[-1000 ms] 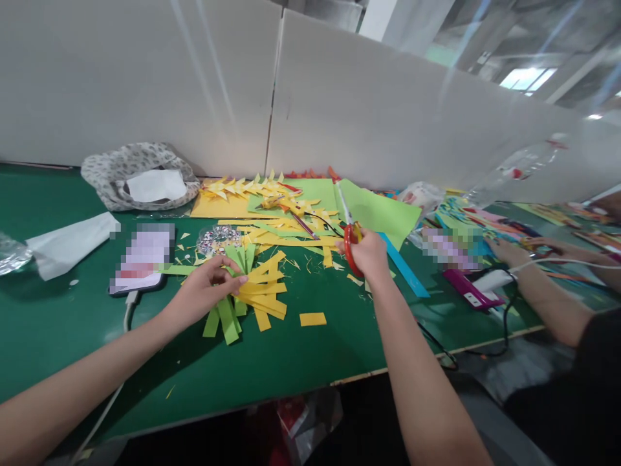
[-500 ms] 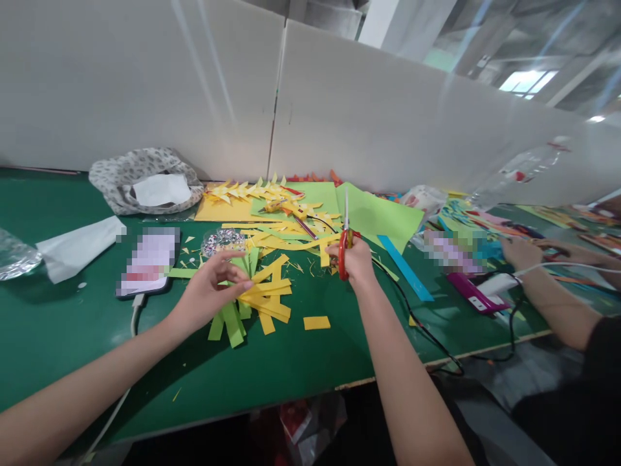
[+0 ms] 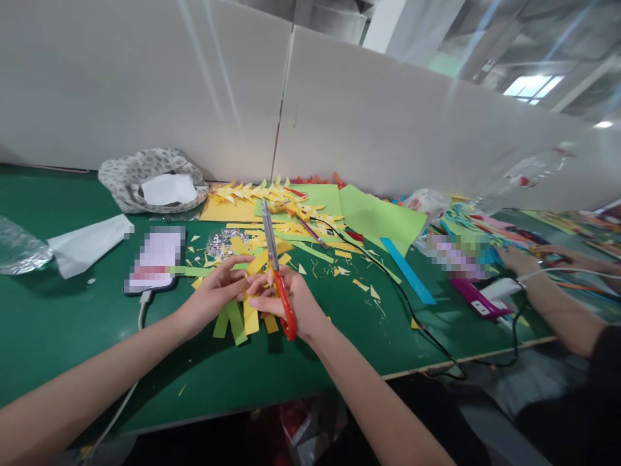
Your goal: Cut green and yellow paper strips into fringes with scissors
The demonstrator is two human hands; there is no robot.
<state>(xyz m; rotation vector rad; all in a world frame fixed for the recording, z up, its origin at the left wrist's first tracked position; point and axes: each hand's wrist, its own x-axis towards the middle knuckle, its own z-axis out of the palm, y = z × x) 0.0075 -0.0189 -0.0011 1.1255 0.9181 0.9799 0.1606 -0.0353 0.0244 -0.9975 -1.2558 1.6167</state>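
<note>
My right hand is closed around the red handles of a pair of scissors, whose blades point away from me and look closed. Its fingertips also touch a yellow paper strip. My left hand pinches the upper part of that yellow paper strip, close against the right fingers. Green paper strips and more yellow ones lie beneath both hands, partly hidden by them.
A phone with a cable lies left. Behind are a yellow glue gun, green sheets and paper scraps. A blue strip, black cord and purple power strip lie right, near another person's hands.
My right hand has moved left with the scissors, from the scraps to my left hand. The left fingers, spread before, now pinch a yellow strip. The loose yellow piece in front is no longer visible.
</note>
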